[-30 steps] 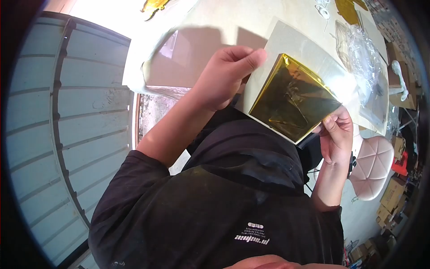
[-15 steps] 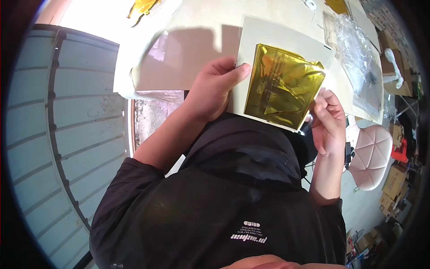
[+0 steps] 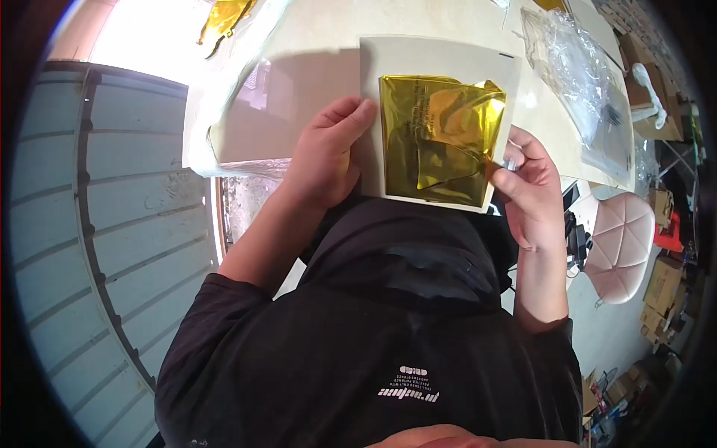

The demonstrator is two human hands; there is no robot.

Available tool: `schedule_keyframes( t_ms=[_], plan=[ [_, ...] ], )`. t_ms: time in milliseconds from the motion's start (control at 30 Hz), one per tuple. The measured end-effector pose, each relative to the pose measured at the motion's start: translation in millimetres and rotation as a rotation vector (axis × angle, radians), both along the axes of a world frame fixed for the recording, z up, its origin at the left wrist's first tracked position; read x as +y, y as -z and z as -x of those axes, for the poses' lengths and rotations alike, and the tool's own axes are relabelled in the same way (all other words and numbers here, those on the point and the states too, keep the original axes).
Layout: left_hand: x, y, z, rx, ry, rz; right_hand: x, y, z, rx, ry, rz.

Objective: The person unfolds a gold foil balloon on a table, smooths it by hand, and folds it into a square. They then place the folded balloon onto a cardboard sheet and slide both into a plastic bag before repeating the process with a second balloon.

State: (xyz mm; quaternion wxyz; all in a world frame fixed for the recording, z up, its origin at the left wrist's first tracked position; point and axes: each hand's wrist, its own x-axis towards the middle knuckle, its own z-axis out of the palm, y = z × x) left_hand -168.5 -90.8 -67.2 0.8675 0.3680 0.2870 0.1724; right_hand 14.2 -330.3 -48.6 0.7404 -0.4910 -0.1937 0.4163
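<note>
A pale flat sheet (image 3: 441, 54) is held up over the table edge in front of my torso. On it lies a shiny yellow-gold transparent film (image 3: 407, 142), creased, with a folded flap and small dark print. My left hand (image 3: 328, 149) pinches the sheet's left edge, thumb in front, other fingers partly hidden behind. At the right edge, my right hand (image 3: 532, 183) is closed with its thumb by the lower right side of the film. Something small and shiny shows between its fingers; I cannot make out what it is.
Clear plastic wrap (image 3: 571, 67) lies on the table (image 3: 321, 30) at the right. More gold film (image 3: 224, 22) is at the upper left. A quilted chair (image 3: 618, 250) and cardboard boxes (image 3: 663, 287) stand to the right, a ribbed panel (image 3: 45, 187) to the left.
The sheet with the gold film has shifted left and turned to sit straighter. Both hands moved left with it, and my right thumb has come in against its edge.
</note>
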Motion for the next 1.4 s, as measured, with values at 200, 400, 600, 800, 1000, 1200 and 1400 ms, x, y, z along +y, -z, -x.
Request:
schedule_keyframes(
  t_ms=[200, 400, 600, 800, 1000, 1200, 1400],
  plan=[
    [-14.9, -30.6, -10.1, -0.024, -0.008, 0.176, 3.2, 9.9, 3.0, -0.010, 0.037, -0.006],
    [-6.8, -13.3, -4.5, -0.073, 0.132, -0.092, 12.3, -8.0, 9.5, 0.017, 0.099, 0.078],
    [-6.7, -20.7, -15.9, -0.065, 0.163, -0.257, 15.9, 2.6, 15.6, -0.200, 0.177, 0.215],
    [4.3, -4.6, -16.5, 0.316, 0.055, -0.963, 26.5, 1.9, 21.9, -0.481, 0.231, 0.316],
    [20.1, -19.6, -29.9, 0.577, -0.016, -1.796, 12.6, -3.8, 2.9, -1.097, 0.348, 0.646],
    [-10.5, -13.9, -65.0, 0.332, 0.170, -2.027, -6.8, -28.0, -87.9, -1.339, 0.708, 0.597],
    [-4.8, 6.1, -80.1, 0.489, 0.335, -2.059, 2.7, -72.5, -219.1, -1.753, 0.653, 0.785]
  ],
)
